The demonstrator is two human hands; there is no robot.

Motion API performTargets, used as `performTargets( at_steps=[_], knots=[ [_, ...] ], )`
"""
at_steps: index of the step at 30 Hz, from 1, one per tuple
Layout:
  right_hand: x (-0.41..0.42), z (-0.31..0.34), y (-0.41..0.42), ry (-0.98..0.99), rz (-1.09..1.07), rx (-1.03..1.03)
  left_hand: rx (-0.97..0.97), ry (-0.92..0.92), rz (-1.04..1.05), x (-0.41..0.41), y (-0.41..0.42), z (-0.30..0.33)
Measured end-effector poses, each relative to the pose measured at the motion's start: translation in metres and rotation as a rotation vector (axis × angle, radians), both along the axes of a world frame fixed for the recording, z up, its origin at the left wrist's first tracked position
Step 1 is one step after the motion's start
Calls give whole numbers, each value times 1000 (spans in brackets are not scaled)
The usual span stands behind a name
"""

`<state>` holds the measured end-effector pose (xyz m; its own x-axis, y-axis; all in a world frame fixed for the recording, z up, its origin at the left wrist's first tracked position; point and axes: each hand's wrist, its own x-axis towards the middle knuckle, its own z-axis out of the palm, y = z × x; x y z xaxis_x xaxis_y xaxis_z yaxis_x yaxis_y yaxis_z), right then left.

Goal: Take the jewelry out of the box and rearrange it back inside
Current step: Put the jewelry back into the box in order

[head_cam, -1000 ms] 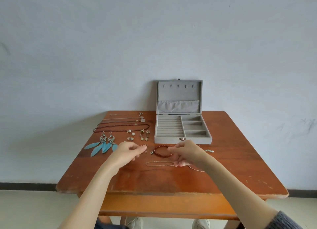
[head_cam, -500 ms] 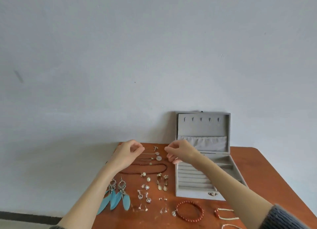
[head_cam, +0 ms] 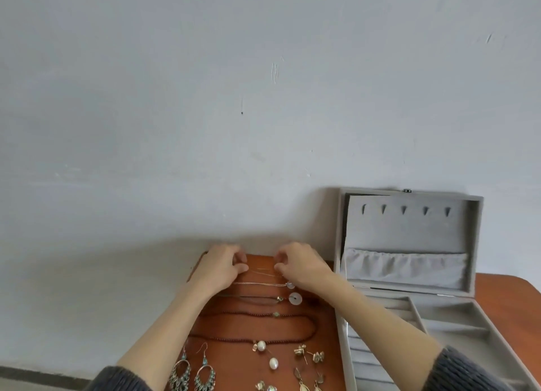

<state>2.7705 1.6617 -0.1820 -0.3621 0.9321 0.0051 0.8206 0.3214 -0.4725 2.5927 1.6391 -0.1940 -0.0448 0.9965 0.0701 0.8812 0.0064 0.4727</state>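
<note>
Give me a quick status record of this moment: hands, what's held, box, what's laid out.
left hand: pinches one end of the thin chain
right hand: pinches the other end
thin chain: stretched between both hands at the table's far edge
jewelry box: open, lid upright, visible compartments empty
laid out left of box: disc-pendant necklace, dark bead necklace, pearl earrings, hoop earrings

Necklaces and earrings on table, left of box.

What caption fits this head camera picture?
Both hands, left and right, pinch a thin chain beside the open jewelry box.
</note>
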Motion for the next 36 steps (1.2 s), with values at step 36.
performTargets(
  at_steps=[36],
  knots=[
    [120, 134, -111, 798, 133, -363, 73, -120, -330, 105, -104, 185]
  ],
)
